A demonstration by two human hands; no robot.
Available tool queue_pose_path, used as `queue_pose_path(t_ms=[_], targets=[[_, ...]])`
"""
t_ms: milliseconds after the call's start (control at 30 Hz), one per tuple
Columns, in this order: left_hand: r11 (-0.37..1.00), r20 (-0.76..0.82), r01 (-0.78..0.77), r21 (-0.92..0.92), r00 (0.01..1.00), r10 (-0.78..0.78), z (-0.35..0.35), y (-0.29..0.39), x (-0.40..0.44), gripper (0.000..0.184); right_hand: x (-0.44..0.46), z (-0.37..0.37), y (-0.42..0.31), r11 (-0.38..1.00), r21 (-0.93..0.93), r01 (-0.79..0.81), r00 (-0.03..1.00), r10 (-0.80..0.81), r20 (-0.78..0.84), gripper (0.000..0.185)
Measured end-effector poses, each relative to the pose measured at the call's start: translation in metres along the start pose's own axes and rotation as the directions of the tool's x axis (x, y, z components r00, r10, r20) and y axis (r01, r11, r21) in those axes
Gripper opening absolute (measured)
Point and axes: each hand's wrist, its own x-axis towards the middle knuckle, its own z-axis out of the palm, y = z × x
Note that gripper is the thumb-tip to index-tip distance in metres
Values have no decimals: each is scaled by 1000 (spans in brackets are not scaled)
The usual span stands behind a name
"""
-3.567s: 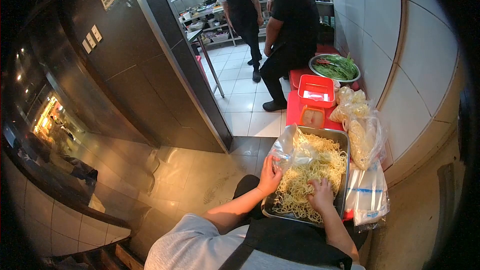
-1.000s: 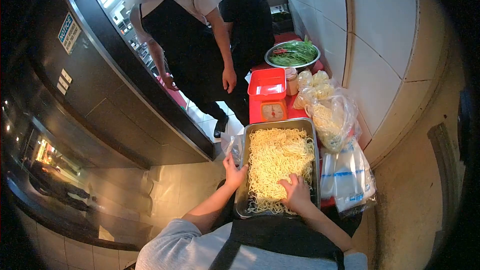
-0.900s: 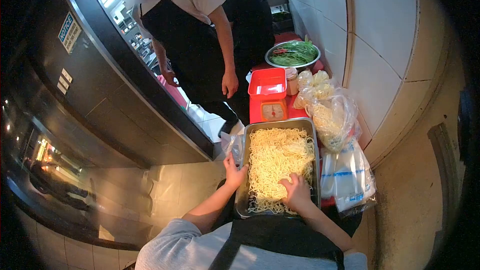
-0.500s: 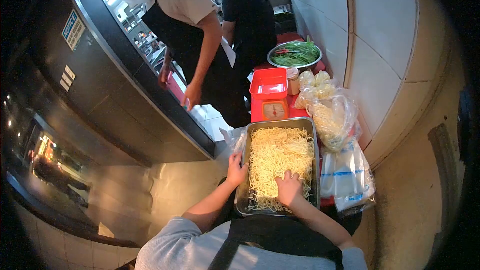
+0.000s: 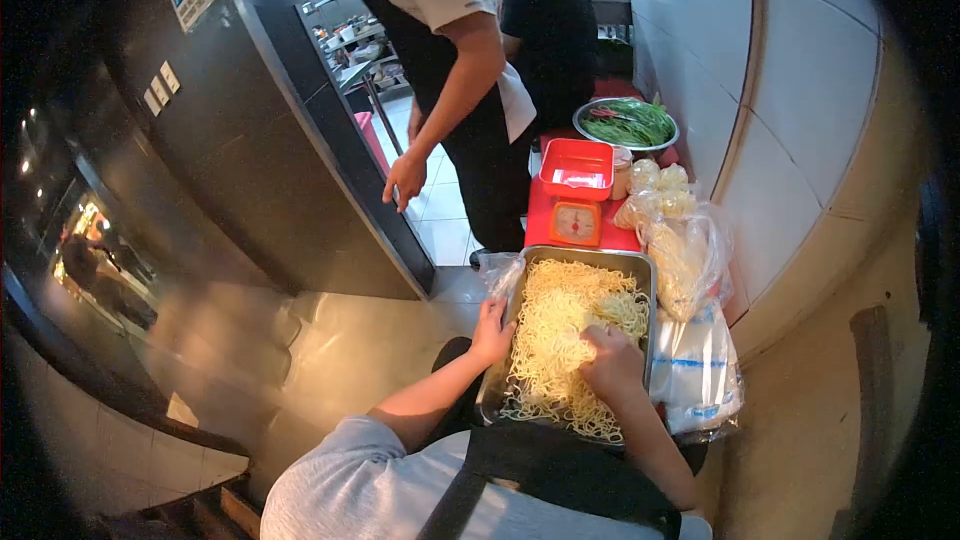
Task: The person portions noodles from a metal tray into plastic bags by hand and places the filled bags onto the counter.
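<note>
A deep metal tray [image 5: 652, 285] full of yellow noodles [image 5: 555, 340] sits directly in front of my body. My left hand [image 5: 492, 335] grips the tray's left wall, with the thumb over the rim. Just beyond that hand, a clear plastic bag [image 5: 503, 272] hangs at the tray's far left corner. My right hand [image 5: 614, 362] is down in the noodles on the right half, its fingers curled round some strands; the fingertips are partly hidden.
Past the tray stand an orange dial scale [image 5: 575, 224] with a red basin [image 5: 577, 168], and a bowl of green vegetables [image 5: 627, 125]. Bagged noodles [image 5: 682, 255] and plastic bags [image 5: 695, 370] lie right. One person [image 5: 440, 70] stands in the doorway, another [image 5: 550, 35] behind.
My right hand has gone from lying spread on the noodles to curling into them, lifting some. My left hand stays on the tray. The person in the doorway has straightened up; the view has shifted.
</note>
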Motion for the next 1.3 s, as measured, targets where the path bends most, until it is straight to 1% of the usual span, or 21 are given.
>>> queue_pose_path(t_ms=[33, 133, 167, 200, 267, 300, 400, 500, 600, 700, 800, 833, 900, 933, 1000, 1033, 1133, 1200, 1267, 1300], targets=[[1000, -10, -3, -11, 1000, 3, 1, -1, 0, 56, 4, -14, -11, 999, 9, -40, 999, 40, 11, 35], [999, -26, 2, -32, 1000, -3, 1, -3, -1, 56, 13, -37, -31, 995, -6, 95, 985, -95, -141, 38], [999, -25, 5, -34, 1000, -6, 0, -3, 0, 56, 15, -43, -36, 996, 27, 85, 991, -82, -102, 42], [999, -7, 1, -32, 1000, -1, 0, -1, 0, 56, 17, -44, -38, 993, 18, 115, 990, -113, -85, 44], [998, 16, 33, -46, 999, -32, -5, 7, 3, 56, 14, -47, -36, 993, 8, 121, 990, -120, -77, 46], [998, 44, 48, -46, 998, -46, -7, 9, 3, 56, 12, -40, -31, 997, 18, 70, 997, -69, -37, 52], [999, 19, -50, -12, 999, 51, 1, -11, 5, 56, 11, 5, 1, 996, -70, -50, 985, 61, 160, 47], [992, 13, -126, 28, 992, 125, 2, -20, 7, 55, -17, 68, 23, 944, -321, -79, 985, 122, 118, 36], [995, 8, -91, -50, 996, 91, 2, -18, 5, 55, -35, 81, 13, 964, -261, -46, 947, 125, 296, 43], [998, 35, -69, -14, 997, 70, 0, -25, 8, 57, -38, 87, 26, 987, -159, 25, 963, 19, 267, 32], [998, 45, -62, 3, 997, 61, -2, -19, 7, 56, -29, 74, 37, 993, -115, -34, 937, 72, 343, 41], [998, 39, -59, 5, 997, 59, -3, -12, 6, 56, -30, 72, 41, 998, -61, -29, 952, 46, 304, 42], [999, 42, 13, -43, 999, -11, -5, 0, 4, 55, -31, 72, 49, 999, 41, 16, 972, -25, 234, 42], [996, 33, 55, -68, 998, -53, -7, 5, 1, 54, -32, 77, 54, 997, 69, 22, 982, -34, 184, 43], [989, -65, -88, 123, 993, 97, -11, 12, 0, 54, -31, 91, 63, 991, 131, 37, 995, -49, 89, 43], [963, -94, -151, 225, 980, 176, -13, 17, 2, 54, -30, 85, 60, 991, 132, 17, 990, -36, 139, 45], [864, -142, -317, 391, 907, 397, -32, 74, 10, 54, -30, 88, 59, 997, 51, 57, 998, -58, 26, 49], [793, 25, -536, 290, 833, 553, -47, 140, 33, 52, -28, 77, 53, 998, 54, 40, 997, -43, 69, 45], [672, 239, -736, 84, 670, 703, -51, 212, 67, 45, -29, 77, 47, 998, 58, 36, 994, -42, 104, 45], [629, 364, -764, -143, 551, 751, -58, 259, 81, 41, -30, 81, 48, 997, 58, 43, 993, -49, 109, 47]])
